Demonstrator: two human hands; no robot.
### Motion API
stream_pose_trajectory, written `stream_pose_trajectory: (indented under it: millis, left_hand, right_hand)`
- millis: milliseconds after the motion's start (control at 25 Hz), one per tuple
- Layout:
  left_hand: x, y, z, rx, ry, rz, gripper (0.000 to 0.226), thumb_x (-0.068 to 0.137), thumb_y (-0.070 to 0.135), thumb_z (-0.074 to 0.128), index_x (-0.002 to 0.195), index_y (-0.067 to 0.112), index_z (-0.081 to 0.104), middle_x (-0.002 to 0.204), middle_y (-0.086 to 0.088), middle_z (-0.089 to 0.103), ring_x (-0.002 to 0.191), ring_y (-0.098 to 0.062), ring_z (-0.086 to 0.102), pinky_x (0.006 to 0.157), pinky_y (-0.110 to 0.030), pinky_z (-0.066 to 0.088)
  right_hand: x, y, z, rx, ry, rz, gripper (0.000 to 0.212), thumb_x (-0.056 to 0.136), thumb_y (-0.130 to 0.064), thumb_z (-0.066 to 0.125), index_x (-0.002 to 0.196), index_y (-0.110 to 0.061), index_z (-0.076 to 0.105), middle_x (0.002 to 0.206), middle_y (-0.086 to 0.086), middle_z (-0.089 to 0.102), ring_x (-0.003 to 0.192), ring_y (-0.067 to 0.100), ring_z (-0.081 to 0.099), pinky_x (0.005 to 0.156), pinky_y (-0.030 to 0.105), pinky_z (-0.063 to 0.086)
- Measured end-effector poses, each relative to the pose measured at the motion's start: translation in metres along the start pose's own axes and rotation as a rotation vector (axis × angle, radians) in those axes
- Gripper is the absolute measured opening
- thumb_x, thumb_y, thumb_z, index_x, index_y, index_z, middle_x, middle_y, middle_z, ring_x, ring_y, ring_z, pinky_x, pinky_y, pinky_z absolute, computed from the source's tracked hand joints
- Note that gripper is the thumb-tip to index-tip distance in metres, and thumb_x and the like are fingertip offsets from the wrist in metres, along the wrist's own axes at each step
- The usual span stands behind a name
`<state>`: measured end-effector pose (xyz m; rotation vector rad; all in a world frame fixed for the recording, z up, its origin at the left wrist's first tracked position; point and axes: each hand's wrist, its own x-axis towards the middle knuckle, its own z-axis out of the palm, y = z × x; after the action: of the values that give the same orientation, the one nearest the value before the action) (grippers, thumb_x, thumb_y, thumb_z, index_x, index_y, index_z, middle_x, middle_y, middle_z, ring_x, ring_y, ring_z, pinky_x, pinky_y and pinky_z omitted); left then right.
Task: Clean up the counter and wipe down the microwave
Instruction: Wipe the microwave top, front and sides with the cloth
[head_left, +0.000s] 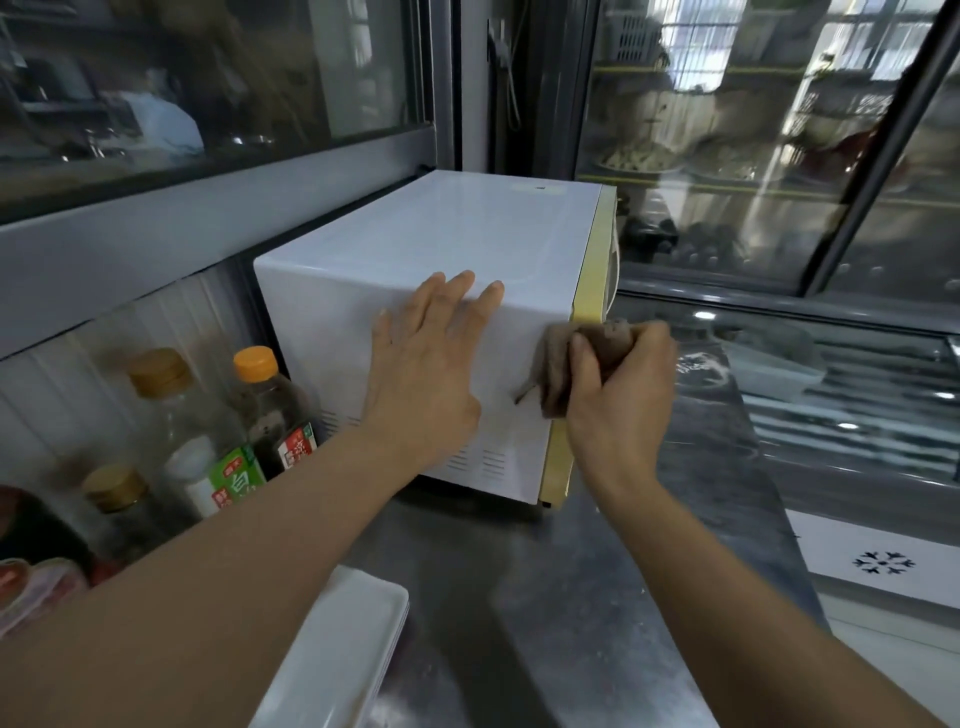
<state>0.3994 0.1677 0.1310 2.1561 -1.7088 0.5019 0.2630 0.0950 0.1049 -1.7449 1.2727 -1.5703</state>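
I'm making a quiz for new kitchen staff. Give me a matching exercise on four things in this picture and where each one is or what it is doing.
Things:
1. brown crumpled cloth
2. left hand
3. orange-capped dark sauce bottle
4. white rectangular plates

States:
A. stacked at the near counter edge
B. flat on the white microwave
C. gripped in the right hand
D. standing left of the microwave

Pairs: 1-C, 2-B, 3-D, 4-A

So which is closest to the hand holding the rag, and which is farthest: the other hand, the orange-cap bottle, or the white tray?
From the right hand, in the head view:
1. Left hand, flat on the microwave's side, just to its left.
2. White tray, lower left on the counter, near the camera.
3. Orange-cap bottle, far left beside the microwave.
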Motion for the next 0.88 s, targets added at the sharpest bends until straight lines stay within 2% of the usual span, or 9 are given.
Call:
stream_pose_trajectory:
  millis: [80,200,360,600,680,760,880]
  left_hand:
    - [-0.001,0.0,0.005,-0.007,0.035,-0.002,0.101,0.069,0.016,0.068,0.148,0.032,0.007,0.156,0.004,0.007,0.145,-0.021,0.001,0.113,-0.055,0.017]
    - [0.001,0.0,0.016,-0.008,0.113,0.003,0.103,0.064,0.017,0.068,0.146,0.033,0.007,0.154,0.003,0.009,0.143,-0.022,0.001,0.111,-0.059,0.018]
    - [0.005,-0.005,0.033,-0.012,0.207,0.029,0.104,0.059,0.02,0.068,0.144,0.031,0.01,0.15,-0.001,0.013,0.141,-0.026,0.007,0.108,-0.06,0.022]
    - [0.004,-0.002,0.028,-0.016,0.186,0.004,0.101,0.064,0.021,0.068,0.144,0.032,0.008,0.152,-0.001,0.013,0.143,-0.026,0.005,0.11,-0.059,0.018]
    - [0.003,0.0,0.026,-0.006,0.179,-0.001,0.1,0.067,0.023,0.069,0.145,0.032,0.007,0.154,-0.001,0.013,0.144,-0.025,0.004,0.11,-0.059,0.016]
    - [0.003,0.0,0.03,0.01,0.19,0.004,0.099,0.069,0.029,0.07,0.146,0.031,0.007,0.155,-0.002,0.013,0.144,-0.026,0.004,0.11,-0.06,0.016]
    - [0.006,-0.001,0.036,0.038,0.222,0.005,0.104,0.069,0.04,0.074,0.146,0.031,0.005,0.155,-0.004,0.014,0.145,-0.026,0.005,0.109,-0.063,0.018]
  right_hand:
    - [0.0,0.0,0.005,0.015,0.022,-0.018,0.025,0.086,-0.027,0.06,0.092,-0.014,0.04,0.098,0.002,0.045,0.079,0.005,0.039,0.062,0.016,0.032]
    - [-0.025,0.037,0.014,0.032,-0.03,-0.021,0.024,0.087,-0.02,0.059,0.089,-0.016,0.036,0.097,0.005,0.041,0.075,0.002,0.036,0.065,0.01,0.037]
    - [-0.07,0.103,0.026,-0.085,-0.196,0.147,0.025,0.087,-0.014,0.06,0.088,-0.015,0.035,0.101,0.004,0.039,0.082,0.012,0.043,0.074,0.031,0.042]
    - [-0.066,0.097,0.018,-0.17,-0.283,0.108,0.02,0.086,-0.011,0.061,0.089,-0.011,0.041,0.101,0.008,0.043,0.091,0.023,0.049,0.079,0.039,0.047]
    - [-0.051,0.08,0.013,-0.125,-0.207,0.054,0.021,0.085,-0.014,0.062,0.086,-0.011,0.041,0.096,0.006,0.044,0.084,0.015,0.048,0.074,0.032,0.046]
    - [-0.041,0.07,0.013,-0.081,-0.123,0.011,0.025,0.083,-0.018,0.064,0.085,-0.015,0.04,0.093,0.001,0.042,0.075,0.002,0.041,0.066,0.017,0.039]
    - [-0.052,0.083,0.018,-0.033,-0.137,0.043,0.026,0.083,-0.013,0.065,0.087,-0.013,0.039,0.097,0.005,0.041,0.075,0.001,0.039,0.068,0.013,0.036]
